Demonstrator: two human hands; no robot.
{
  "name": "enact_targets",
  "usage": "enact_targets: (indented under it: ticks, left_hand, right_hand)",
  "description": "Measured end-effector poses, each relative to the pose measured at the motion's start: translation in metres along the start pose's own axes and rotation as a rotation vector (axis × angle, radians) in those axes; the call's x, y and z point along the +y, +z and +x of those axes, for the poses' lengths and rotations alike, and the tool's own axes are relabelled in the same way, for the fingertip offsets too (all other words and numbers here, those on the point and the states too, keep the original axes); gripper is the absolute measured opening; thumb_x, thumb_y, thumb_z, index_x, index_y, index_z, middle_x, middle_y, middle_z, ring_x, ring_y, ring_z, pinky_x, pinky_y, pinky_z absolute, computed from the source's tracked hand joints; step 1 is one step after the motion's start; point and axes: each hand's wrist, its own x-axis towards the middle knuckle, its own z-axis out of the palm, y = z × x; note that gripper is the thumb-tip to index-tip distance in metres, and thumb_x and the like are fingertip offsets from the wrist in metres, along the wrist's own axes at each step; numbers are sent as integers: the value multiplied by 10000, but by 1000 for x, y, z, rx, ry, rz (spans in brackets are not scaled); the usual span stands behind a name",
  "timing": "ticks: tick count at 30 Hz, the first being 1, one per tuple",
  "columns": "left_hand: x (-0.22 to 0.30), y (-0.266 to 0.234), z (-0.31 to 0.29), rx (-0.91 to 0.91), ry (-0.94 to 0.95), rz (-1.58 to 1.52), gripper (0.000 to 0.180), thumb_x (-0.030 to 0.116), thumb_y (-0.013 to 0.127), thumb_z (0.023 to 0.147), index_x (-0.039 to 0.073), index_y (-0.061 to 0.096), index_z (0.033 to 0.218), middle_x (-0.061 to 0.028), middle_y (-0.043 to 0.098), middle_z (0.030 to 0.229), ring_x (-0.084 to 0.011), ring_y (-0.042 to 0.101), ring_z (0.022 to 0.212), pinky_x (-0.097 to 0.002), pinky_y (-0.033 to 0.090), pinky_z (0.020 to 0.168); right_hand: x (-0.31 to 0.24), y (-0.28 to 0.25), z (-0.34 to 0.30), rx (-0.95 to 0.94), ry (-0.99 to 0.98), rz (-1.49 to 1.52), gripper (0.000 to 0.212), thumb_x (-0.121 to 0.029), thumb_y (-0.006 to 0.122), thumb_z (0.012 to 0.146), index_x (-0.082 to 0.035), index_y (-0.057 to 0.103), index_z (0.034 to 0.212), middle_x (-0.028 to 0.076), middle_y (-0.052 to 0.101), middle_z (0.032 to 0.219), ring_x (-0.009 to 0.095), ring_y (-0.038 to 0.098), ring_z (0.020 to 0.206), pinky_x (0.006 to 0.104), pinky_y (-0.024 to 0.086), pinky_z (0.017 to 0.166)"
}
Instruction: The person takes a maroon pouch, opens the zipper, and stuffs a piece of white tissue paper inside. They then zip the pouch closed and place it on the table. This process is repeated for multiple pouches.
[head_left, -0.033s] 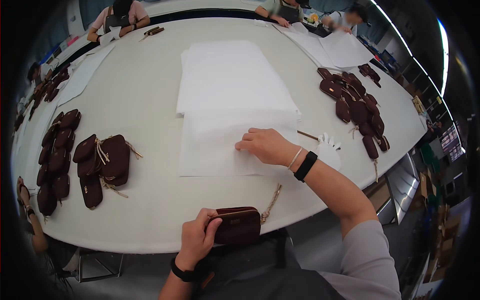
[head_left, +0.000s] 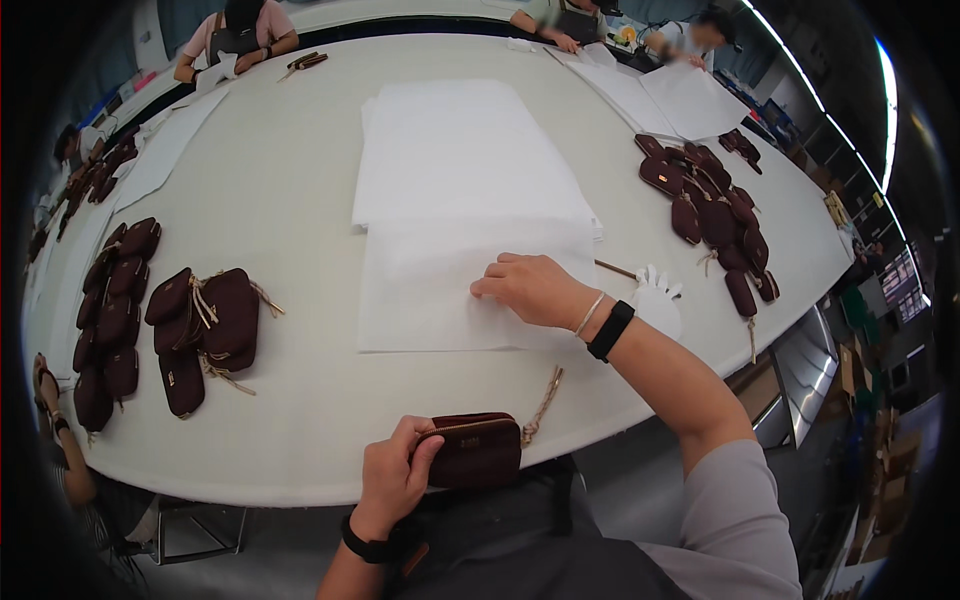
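Note:
At the table's near edge my left hand (head_left: pixel 396 470) grips a dark maroon zip pouch (head_left: pixel 478 458) by its left end, with the thumb on the front beside the gold zip. The zip runs along the top and looks at least partly undone. A knotted beige cord (head_left: pixel 543 407) trails from the pouch's right end onto the table. My right hand (head_left: pixel 530 288) rests on the front sheet of white paper (head_left: pixel 425 300), fingers bent and close together as if pinching it; the fingertips are partly hidden. Behind lies a stack of white paper (head_left: pixel 455 150).
Maroon pouches sit in groups at the far left (head_left: pixel 118 320), nearer left (head_left: pixel 230 320) and right (head_left: pixel 715 215). A white glove (head_left: pixel 655 295) and a thin brown stick (head_left: pixel 615 269) lie right of my hand. Co-workers handle paper across the white table (head_left: pixel 300 420).

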Motion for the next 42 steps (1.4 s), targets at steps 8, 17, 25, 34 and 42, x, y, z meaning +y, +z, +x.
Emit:
enact_targets:
  ticks: [8,17,25,34,42]
  left_hand:
    - [-2,0,-1,-13,-1,4,144,184,659,1001,48,611,1008,-92,588,619,-244,570,503,-317,435,515]
    - [1,1,-1,4,11,5,155,195,646,1011,44,607,1005,-95,579,614,-250,559,497,-323,428,508]
    - [0,2,-1,27,30,32,152,197,635,1018,49,603,1010,-90,548,589,-263,533,478,-336,402,492]
    - [-4,5,-3,63,40,27,164,217,633,1023,56,602,1021,-83,531,575,-227,500,465,-327,392,488]
    - [-3,6,-2,51,8,20,193,231,667,1002,46,620,1031,-84,569,605,-204,532,495,-310,409,508]
  right_hand:
    - [-1,7,-7,-24,45,7,212,-118,667,877,-78,661,1085,70,681,950,260,652,912,394,552,794]
    - [-36,-1,-33,40,104,3,539,-504,699,887,-166,642,1304,118,594,1256,292,574,1096,385,541,861]
    - [-36,16,-33,151,166,34,268,-302,708,911,-174,706,1146,30,652,1072,222,618,980,369,551,741]
    - [-1,4,-4,406,414,357,179,-208,544,1029,-46,619,1011,149,622,710,387,604,673,438,497,669]
    - [-38,-21,-27,400,426,398,374,-429,551,1038,-84,500,1172,205,648,912,411,639,833,474,503,734]
